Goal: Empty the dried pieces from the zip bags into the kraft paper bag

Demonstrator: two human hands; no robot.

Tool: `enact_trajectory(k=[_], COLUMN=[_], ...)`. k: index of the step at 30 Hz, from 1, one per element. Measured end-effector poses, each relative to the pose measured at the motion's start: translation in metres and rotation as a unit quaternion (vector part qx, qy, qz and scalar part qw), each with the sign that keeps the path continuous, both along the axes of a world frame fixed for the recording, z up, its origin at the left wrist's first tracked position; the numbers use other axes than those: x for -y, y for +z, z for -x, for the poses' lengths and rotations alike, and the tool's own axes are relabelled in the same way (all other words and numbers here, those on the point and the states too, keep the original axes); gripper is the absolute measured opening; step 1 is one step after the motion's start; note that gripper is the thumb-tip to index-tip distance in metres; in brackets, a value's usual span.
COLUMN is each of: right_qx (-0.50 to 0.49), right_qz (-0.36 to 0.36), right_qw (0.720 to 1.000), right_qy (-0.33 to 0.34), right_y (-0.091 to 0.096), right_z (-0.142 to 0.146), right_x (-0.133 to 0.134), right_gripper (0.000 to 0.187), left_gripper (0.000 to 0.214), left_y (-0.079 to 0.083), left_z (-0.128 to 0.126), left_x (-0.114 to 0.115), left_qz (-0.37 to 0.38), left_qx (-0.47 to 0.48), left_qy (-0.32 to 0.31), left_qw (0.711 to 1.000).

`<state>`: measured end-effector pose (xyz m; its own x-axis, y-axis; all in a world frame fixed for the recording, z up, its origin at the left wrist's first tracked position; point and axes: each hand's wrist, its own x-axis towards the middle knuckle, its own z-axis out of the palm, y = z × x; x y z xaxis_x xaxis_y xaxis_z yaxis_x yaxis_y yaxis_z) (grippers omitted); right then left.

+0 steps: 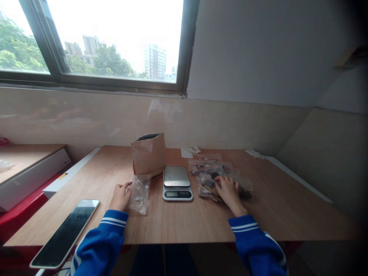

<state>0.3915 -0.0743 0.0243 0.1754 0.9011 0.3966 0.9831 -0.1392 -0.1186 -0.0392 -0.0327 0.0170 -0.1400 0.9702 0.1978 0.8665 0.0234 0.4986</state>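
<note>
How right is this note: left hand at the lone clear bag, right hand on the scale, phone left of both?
One slip: the head view shows the right hand on the pile of bags, not the scale. The left hand is at the lone clear bag, the phone left of both.

To the left of the scale [176, 177], we see a long, bright blue left sleeve [100, 243], its soft fabric creased, with two thin white stripes circling the cuff and white bands along the outer side. To the scale's right, we find a matching blue right sleeve [254, 245], likewise striped in white. Our left hand [120, 196] and right hand [228, 189] are bare. On the scale's near side, we make out dark navy legwear [151, 261], dim in shadow.
</note>
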Motion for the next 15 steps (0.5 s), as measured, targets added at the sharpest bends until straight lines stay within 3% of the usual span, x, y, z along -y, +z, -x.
enact_trajectory(k=[3,7,10,13,15], right_qx=[-0.039,-0.115,-0.175,-0.231,-0.279], right_qz=[0.004,-0.015,-0.03,-0.049,-0.056], right_qw=[0.999,0.993,0.983,0.97,0.954], right_qy=[0.012,0.028,0.04,0.065,0.096], right_y=[0.021,0.053,0.076,0.092,0.098], right_z=[0.005,0.02,0.034,0.056,0.076], right_x=[0.01,0.026,0.037,0.049,0.059], right_gripper=[0.018,0.016,0.016,0.016,0.017], left_gripper=[0.047,0.051,0.057,0.05,0.038], left_y=[0.0,-0.001,0.002,0.018,0.035], left_z=[-0.004,-0.029,-0.056,-0.085,-0.107], left_x=[0.004,0.027,0.051,0.074,0.09], left_qz=[0.013,0.046,-0.002,-0.071,-0.076], left_qx=[-0.035,-0.095,-0.104,-0.018,0.111], left_qy=[0.013,0.057,0.021,-0.001,-0.076], left_qw=[0.999,0.993,0.994,0.997,0.988])
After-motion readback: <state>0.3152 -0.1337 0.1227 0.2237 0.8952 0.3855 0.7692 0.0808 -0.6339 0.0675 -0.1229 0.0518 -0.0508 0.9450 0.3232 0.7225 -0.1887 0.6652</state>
